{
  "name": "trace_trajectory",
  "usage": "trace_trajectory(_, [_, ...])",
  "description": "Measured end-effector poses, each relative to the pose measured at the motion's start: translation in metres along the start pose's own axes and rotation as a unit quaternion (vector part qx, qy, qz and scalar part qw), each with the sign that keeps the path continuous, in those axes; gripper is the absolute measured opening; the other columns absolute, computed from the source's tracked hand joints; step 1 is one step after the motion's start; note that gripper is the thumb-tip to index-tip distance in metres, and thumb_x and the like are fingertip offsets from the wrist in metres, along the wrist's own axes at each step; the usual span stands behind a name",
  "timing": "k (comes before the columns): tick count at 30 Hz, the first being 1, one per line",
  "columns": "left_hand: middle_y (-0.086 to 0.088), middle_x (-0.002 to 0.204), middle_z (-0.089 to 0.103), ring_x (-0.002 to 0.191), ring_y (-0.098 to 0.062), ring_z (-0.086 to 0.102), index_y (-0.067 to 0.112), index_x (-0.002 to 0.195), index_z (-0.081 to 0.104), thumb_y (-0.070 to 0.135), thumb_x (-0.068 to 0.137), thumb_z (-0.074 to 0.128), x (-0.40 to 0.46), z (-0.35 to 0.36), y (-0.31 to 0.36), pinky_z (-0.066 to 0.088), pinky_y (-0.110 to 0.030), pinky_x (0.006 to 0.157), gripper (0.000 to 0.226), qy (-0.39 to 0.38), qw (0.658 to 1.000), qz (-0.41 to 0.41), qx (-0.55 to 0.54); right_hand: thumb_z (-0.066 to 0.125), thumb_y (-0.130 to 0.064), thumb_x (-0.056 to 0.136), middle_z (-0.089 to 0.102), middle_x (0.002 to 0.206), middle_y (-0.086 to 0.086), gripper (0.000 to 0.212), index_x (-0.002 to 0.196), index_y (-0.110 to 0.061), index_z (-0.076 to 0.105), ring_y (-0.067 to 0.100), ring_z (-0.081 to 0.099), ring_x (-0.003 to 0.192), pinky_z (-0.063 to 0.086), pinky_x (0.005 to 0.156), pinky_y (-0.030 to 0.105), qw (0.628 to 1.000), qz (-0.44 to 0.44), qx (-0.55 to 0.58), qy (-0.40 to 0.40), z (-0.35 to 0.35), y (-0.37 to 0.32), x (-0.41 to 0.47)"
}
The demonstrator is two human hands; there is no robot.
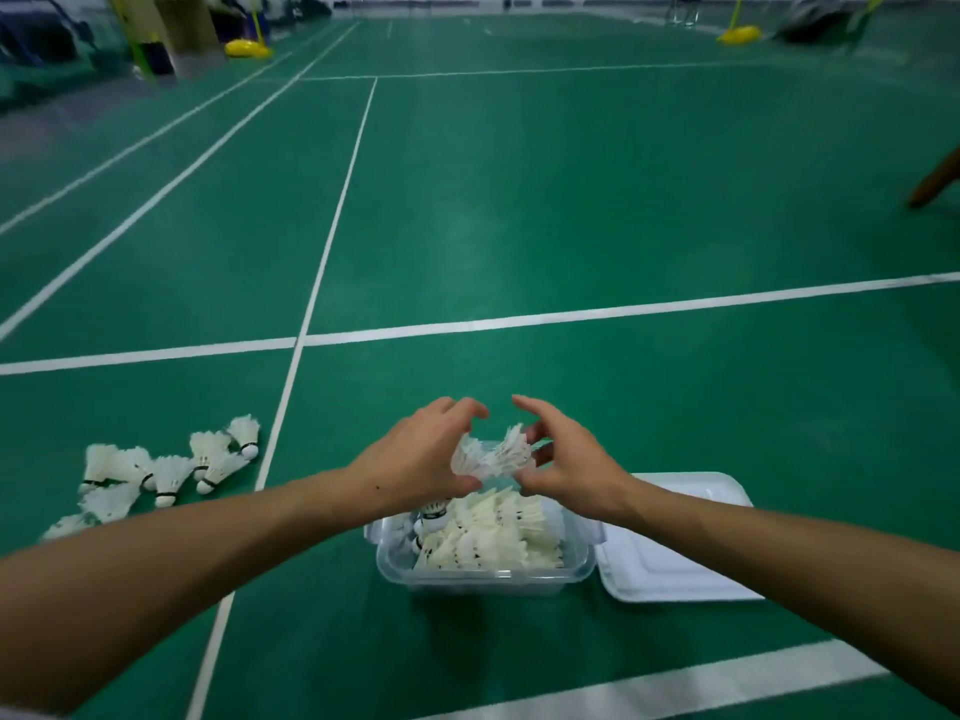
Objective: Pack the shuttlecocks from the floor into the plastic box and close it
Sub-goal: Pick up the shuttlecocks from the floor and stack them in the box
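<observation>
A clear plastic box (582,566) stands on the green floor, filled with several white shuttlecocks (493,537). Above it my left hand (415,459) and my right hand (569,462) together hold a small bunch of shuttlecocks (491,454), fingers curled round it from both sides. Several more loose shuttlecocks (166,470) lie on the floor to the left of the box. The box's white lid (675,558) lies flat on the floor just right of the box.
White court lines cross the green floor around me. Yellow net-post bases (247,48) stand far off at the back, with bags and gear at the back left. A brown object (935,181) juts in at the right edge.
</observation>
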State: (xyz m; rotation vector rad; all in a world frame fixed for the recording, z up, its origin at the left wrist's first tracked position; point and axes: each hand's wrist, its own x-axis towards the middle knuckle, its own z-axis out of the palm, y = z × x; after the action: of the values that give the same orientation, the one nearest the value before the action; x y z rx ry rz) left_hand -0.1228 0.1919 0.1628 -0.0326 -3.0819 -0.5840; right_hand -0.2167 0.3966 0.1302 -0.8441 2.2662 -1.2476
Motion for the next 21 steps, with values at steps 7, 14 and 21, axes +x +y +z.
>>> trace_trajectory(7, [0.003,0.137,0.055,0.121,-0.016,0.057,0.031,0.148,0.045,0.042,0.085,0.083,-0.021,0.01,-0.005,0.051,-0.038,0.106,0.074,-0.064,0.997,0.002,0.048,0.082,-0.002,0.079,0.066,0.095,-0.002,0.048,0.122,-0.021,0.07,0.005,0.061,0.062,0.058,0.072,0.033,0.999,-0.006,0.032,0.006,0.014,0.02,-0.008])
trace_trajectory(14, [-0.001,0.134,0.05,0.104,-0.026,0.062,0.041,0.153,0.029,0.037,0.092,0.075,-0.034,0.033,-0.016,0.055,-0.044,0.088,0.077,-0.17,0.973,0.053,0.149,0.083,-0.005,0.08,0.072,0.108,-0.008,0.048,0.118,-0.029,0.066,0.01,0.073,0.072,0.054,0.065,0.022,0.999,0.037,-0.017,0.03,-0.007,0.034,-0.029])
trace_trajectory(21, [-0.008,0.125,0.05,0.084,-0.03,0.059,0.048,0.156,0.025,0.022,0.095,0.072,0.003,0.05,0.003,0.045,-0.041,0.064,0.081,-0.241,0.931,0.156,0.226,0.081,-0.006,0.08,0.079,0.084,0.003,0.045,0.114,-0.031,0.066,0.018,0.076,0.074,0.061,0.069,0.034,0.996,0.077,-0.042,0.029,-0.017,0.053,-0.054])
